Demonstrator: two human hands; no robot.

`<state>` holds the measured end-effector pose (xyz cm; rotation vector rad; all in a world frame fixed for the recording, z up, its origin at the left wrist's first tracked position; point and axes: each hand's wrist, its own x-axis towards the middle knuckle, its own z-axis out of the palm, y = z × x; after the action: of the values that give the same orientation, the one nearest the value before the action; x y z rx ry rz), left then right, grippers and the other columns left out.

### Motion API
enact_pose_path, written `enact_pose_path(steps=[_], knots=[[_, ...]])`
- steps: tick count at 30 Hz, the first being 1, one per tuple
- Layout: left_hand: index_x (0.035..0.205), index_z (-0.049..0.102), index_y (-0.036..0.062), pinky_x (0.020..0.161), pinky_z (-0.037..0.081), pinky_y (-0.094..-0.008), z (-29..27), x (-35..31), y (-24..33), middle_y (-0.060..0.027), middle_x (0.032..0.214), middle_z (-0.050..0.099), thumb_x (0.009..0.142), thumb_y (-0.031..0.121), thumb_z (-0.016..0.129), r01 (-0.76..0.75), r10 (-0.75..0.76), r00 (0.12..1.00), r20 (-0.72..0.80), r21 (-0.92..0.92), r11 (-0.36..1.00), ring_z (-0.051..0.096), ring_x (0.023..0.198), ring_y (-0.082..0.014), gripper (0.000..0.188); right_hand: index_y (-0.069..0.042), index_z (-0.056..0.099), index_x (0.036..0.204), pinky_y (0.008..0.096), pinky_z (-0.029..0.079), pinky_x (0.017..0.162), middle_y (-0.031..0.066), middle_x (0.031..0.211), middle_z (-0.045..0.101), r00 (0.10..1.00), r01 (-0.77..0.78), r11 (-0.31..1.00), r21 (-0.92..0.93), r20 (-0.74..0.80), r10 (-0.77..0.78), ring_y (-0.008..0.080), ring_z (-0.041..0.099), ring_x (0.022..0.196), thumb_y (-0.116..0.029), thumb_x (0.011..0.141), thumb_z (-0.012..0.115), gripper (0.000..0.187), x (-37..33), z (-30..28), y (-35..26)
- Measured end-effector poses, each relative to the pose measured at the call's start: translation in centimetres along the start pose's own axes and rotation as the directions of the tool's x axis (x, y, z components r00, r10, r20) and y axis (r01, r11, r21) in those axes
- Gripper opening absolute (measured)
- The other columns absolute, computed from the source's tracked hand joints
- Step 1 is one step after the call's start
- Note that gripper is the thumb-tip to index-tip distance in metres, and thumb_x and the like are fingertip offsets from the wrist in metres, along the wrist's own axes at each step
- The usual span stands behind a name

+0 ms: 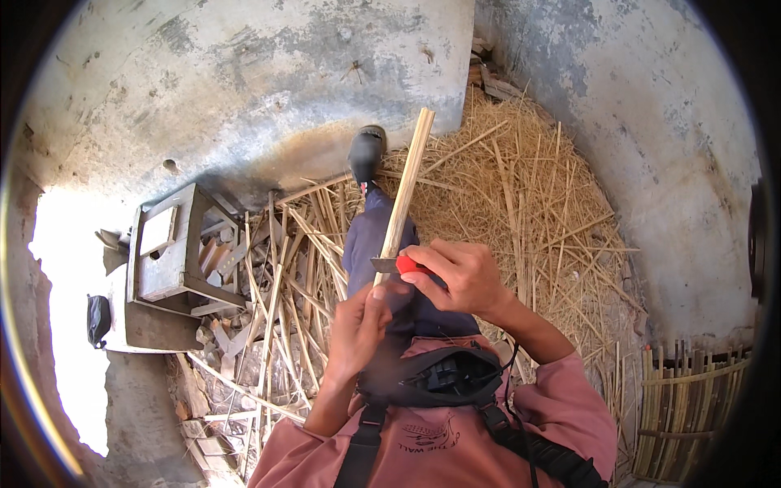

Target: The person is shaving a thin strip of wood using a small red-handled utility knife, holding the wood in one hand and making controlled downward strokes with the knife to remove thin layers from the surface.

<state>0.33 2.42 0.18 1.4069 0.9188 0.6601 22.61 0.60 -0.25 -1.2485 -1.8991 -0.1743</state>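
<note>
A long pale bamboo strip [407, 185] slants up and away from my lap over my leg. My left hand [358, 325] is closed around its near end, thumb and fingers pinching it. In my right hand [464, 276] is a knife [385, 265] with a red handle, gripped from the right. The short dark blade lies across the strip just above my left fingers, touching or nearly touching it. The strip's far end sticks out free toward the wall.
Split sticks [281, 301] and wood scraps litter the floor on the left beside a wooden stool [183, 248]. A heap of straw-like shavings [521, 179] covers the right. A slatted bamboo panel [687, 415] stands at lower right. My shoe [368, 150] is near the wall [244, 81].
</note>
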Motion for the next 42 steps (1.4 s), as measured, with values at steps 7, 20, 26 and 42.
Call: enact_pose_path(steps=[7,20,26,42], knots=[[0.114,0.07,-0.0004,0.05,0.025,-0.0226,0.2,-0.1,-0.5,0.0096,0.064,0.037,0.118,0.033,0.04,-0.127,0.129,0.992,-0.002,0.119,0.985,0.034,0.054,-0.0009,0.045,-0.014,0.074,0.113,0.0341,0.049,0.051,0.0036,0.073,0.06,0.999,0.009,0.997,-0.077,-0.033,-0.011,0.0213,0.065,0.058,-0.03,0.096,0.075,0.024,0.5,-0.7,-0.1],[0.113,0.07,-0.0008,0.051,0.023,-0.0231,-0.4,-0.9,-1.8,0.0095,0.064,0.039,0.117,0.033,0.043,-0.051,0.052,0.998,-0.019,0.059,0.997,0.031,0.055,-0.0007,0.044,-0.006,0.075,0.108,0.0333,0.052,0.057,0.0075,0.086,0.074,0.967,-0.202,0.968,0.149,-0.128,0.221,0.0212,0.069,0.063,-0.027,0.097,0.074,0.023,0.6,-1.3,3.8],[0.127,0.072,0.0005,0.055,0.032,-0.0248,0.0,-0.3,-0.8,0.0061,0.067,0.047,0.115,0.031,0.049,-0.062,0.065,0.998,-0.019,0.134,0.989,0.041,0.061,-0.0033,0.04,-0.011,0.075,0.109,0.0357,0.05,0.052,0.0034,0.074,0.064,0.999,-0.042,0.998,0.054,-0.024,0.043,0.022,0.067,0.059,-0.029,0.093,0.079,0.025,0.2,-0.3,0.6],[0.083,0.068,-0.0019,0.049,0.026,-0.0245,0.5,-0.6,-0.5,-0.0011,0.07,0.059,0.115,0.045,0.046,-0.134,0.146,0.984,-0.099,0.123,0.983,0.037,0.055,-0.0019,0.061,-0.013,0.075,0.108,0.0356,0.048,0.051,0.002,0.071,0.06,0.996,-0.058,0.998,-0.029,-0.072,0.055,0.0205,0.063,0.057,-0.03,0.091,0.081,0.025,0.2,-1.6,-0.2]])
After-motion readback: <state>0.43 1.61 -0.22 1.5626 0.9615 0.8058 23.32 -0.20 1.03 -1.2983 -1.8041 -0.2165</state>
